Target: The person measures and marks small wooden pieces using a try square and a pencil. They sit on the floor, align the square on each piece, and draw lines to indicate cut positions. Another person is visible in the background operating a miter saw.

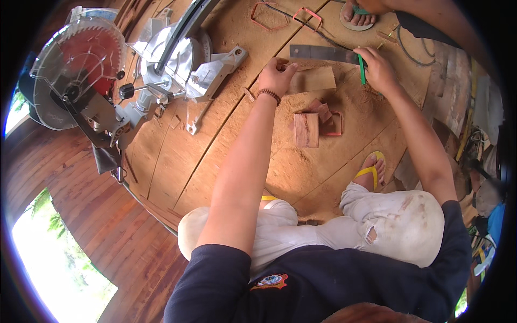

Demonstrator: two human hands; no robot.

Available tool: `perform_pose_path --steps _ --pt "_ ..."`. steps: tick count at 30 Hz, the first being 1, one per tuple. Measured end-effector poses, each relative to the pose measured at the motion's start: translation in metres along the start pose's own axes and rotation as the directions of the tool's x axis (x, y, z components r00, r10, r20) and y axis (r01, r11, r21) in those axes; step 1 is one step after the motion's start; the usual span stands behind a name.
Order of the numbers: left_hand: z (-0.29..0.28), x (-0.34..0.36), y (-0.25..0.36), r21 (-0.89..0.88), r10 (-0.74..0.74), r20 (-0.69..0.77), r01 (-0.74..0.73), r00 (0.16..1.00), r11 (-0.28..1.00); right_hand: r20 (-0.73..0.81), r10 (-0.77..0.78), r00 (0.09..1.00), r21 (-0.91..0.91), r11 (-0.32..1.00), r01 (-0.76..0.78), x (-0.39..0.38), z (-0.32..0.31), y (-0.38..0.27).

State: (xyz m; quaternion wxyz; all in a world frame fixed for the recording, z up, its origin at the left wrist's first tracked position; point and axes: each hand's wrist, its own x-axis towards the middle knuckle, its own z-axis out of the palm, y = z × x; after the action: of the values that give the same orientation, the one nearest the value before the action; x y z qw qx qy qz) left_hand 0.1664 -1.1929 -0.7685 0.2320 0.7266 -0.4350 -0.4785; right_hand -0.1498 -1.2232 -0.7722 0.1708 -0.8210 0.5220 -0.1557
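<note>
My right hand (378, 71) is closed at the right end of a dark flat strip (320, 53). A narrow green piece (362, 71) stands across that end, under my fingers; whether the two are joined I cannot tell. My left hand (277, 77), with a beaded bracelet at the wrist, has its fingers curled at the left end of a pale brown flat board (315, 79). Whatever those fingers hold is hidden. Closer to me lies a short reddish wood block (306, 130), with thin wood scraps (321, 110) and an orange-red loop (337, 124) beside it.
A mitre saw (171, 54) with a red toothed blade (99, 56) stands at left. Sawdust covers the plank floor (226, 156). A black cable (328, 39) and orange-red loops (309, 17) lie at the far side. Another person's sandalled foot (360, 15) is at far right.
</note>
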Motion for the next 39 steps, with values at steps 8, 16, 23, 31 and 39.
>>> perform_pose_path --steps 8,16,23,31,39 --pt "0.005 -0.042 -0.014 0.587 0.455 0.009 -0.373 0.89 0.719 -0.094 0.12 0.988 0.014 0.993 -0.119 -0.038 -0.008 0.002" --pt "0.004 -0.051 0.002 0.738 0.292 0.179 -0.325 0.94 0.592 -0.049 0.298 0.953 0.415 0.874 -0.252 -0.033 -0.02 -0.049" --pt "0.038 -0.062 0.014 0.573 0.169 0.059 -0.172 0.984 0.801 -0.051 0.202 0.978 0.408 0.898 -0.164 -0.025 0.003 -0.069" --pt "0.039 -0.059 -0.002 0.492 0.248 -0.092 -0.173 0.964 0.853 -0.068 0.293 0.954 0.393 0.886 -0.245 -0.042 0.021 -0.058" --pt "0.012 -0.049 -0.006 0.405 0.105 0.068 -0.124 0.992 0.906 -0.014 0.58 0.814 0.302 0.779 -0.55 -0.108 0.01 -0.012"
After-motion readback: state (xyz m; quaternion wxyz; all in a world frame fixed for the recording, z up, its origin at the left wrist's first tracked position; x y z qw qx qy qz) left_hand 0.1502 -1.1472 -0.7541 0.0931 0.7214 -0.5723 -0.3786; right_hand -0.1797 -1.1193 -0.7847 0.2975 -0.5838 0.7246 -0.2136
